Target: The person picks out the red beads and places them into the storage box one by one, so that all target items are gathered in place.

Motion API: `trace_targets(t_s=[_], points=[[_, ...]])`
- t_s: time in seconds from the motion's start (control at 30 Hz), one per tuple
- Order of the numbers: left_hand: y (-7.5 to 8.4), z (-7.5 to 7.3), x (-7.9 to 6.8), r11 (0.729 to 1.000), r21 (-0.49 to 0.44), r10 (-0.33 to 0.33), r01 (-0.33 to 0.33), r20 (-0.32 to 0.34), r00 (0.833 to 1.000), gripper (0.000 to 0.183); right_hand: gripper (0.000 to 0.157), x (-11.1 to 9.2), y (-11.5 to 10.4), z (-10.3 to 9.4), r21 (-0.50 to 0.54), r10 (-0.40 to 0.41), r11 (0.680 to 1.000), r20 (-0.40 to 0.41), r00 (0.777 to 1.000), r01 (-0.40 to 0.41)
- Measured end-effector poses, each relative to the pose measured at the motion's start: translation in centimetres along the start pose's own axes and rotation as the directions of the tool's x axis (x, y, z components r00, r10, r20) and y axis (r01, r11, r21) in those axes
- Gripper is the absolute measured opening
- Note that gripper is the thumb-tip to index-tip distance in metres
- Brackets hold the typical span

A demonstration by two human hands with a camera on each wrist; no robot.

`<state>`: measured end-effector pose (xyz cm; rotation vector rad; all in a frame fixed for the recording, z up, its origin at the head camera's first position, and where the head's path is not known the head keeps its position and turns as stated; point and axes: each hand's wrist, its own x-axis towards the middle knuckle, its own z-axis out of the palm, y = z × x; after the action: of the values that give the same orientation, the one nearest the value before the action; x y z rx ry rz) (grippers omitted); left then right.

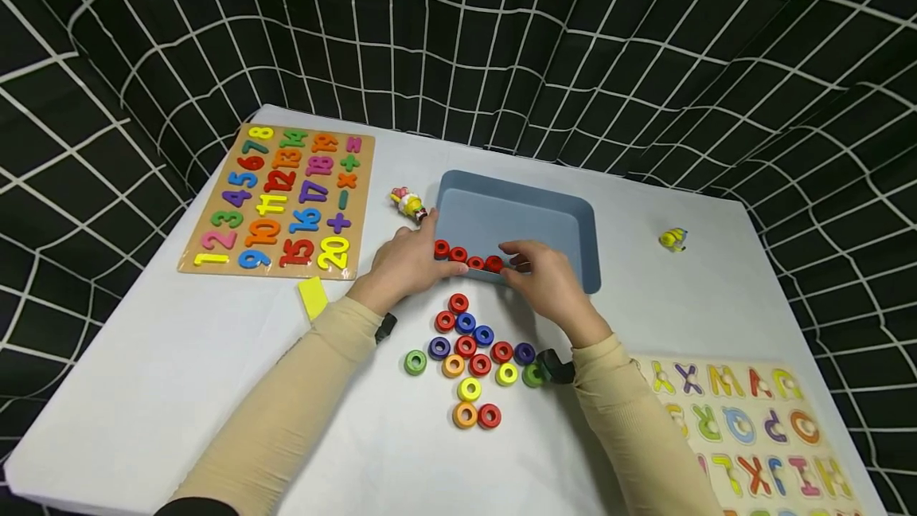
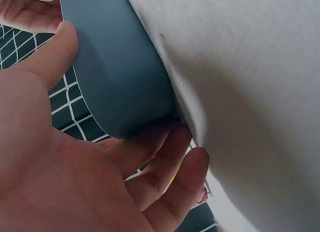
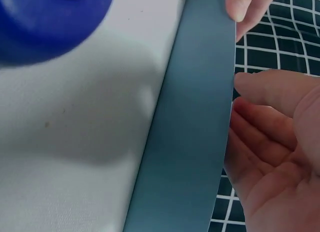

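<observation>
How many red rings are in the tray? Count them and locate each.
4 visible, along the near wall of the tray: the leftmost red ring, second ring, third ring and rightmost ring beside the right hand. That hand may hide more.

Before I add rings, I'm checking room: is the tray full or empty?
Partly filled: four red rings show inside the tray, with bare floor beyond.

A shallow, plastic-looking, blue-grey rectangular tray (image 1: 517,217) sits open side up, toward three o'clock from the head view's centre, with four glossy, hard-looking red rings (image 1: 458,249) along its near side, from eight toward six o'clock.
</observation>
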<state>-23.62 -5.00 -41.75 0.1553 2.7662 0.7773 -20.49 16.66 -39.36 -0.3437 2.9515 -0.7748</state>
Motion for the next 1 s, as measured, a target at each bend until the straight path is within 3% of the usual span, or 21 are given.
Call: trace_targets(t_s=[0.27, 0.53, 0.67, 0.83, 1.0], points=[[0.1, -0.1, -0.2, 1.0, -0.001, -0.001, 0.001, -0.001, 1.0, 0.108, 0.037, -1.0, 0.1, -0.3, 0.012, 0.005, 1.0, -0.019, 1.0, -0.004], [0.0, -0.2, -0.4, 1.0, -0.003, 0.009, -0.009, -0.006, 1.0, 0.107, 0.031, -3.3, -0.9, -0.5, 0.014, -0.074, 0.997, -0.042, 0.996, 0.074], [0.1, -0.2, -0.3, 1.0, -0.002, 0.014, -0.014, -0.006, 1.0, 0.107, 0.028, -5.1, -1.2, -0.6, 0.02, -0.1, 0.995, 0.064, 0.993, 0.099], [0.1, -0.2, -0.3, 1.0, 0.005, 0.019, -0.019, -0.01, 1.0, 0.108, 0.022, -6.8, -0.9, -0.1, 0.006, -0.125, 0.992, 0.224, 0.967, 0.127], [0.1, -0.1, -0.2, 1.0, 0.01, 0.02, -0.02, -0.001, 1.0, 0.108, 0.023, -7.6, -0.6, 0.6, -0.057, -0.138, 0.985, 0.29, 0.947, 0.161]])
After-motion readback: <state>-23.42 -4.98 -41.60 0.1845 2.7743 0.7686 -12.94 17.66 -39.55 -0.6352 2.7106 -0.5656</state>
